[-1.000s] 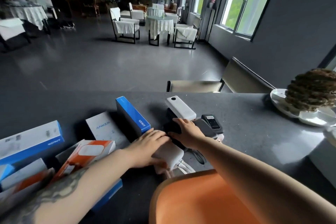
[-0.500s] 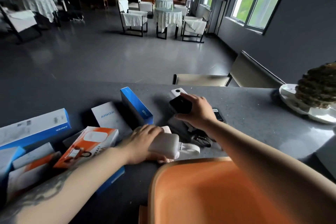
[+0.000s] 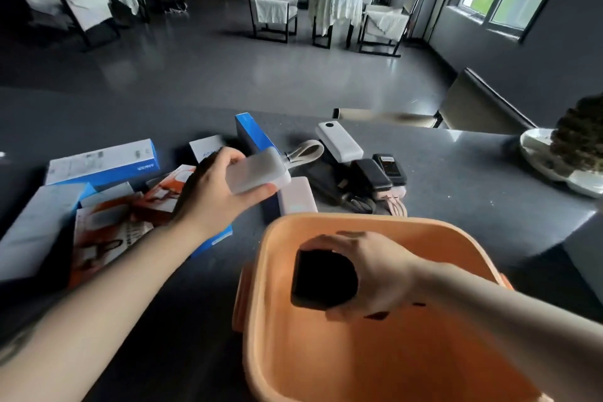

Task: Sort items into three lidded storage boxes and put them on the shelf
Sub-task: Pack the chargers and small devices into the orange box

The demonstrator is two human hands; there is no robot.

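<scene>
Holding one black power bank (image 3: 323,281) inside the orange box (image 3: 375,362), your right hand (image 3: 368,274) wraps its grip around it. Your left hand (image 3: 215,189) grips one white power bank (image 3: 257,170) above the dark matte surface (image 3: 456,192). One pale pink bank (image 3: 297,196) lies just beyond the rim, then dark devices with tangled cables (image 3: 368,183) and one white bank (image 3: 339,142). Several blue, white and orange cartons (image 3: 101,166) crowd the left. One dish (image 3: 554,170) sits far right.

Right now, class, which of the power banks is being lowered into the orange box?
The black one, gripped by the right hand over the orange box; the others are white or on the counter.
</scene>
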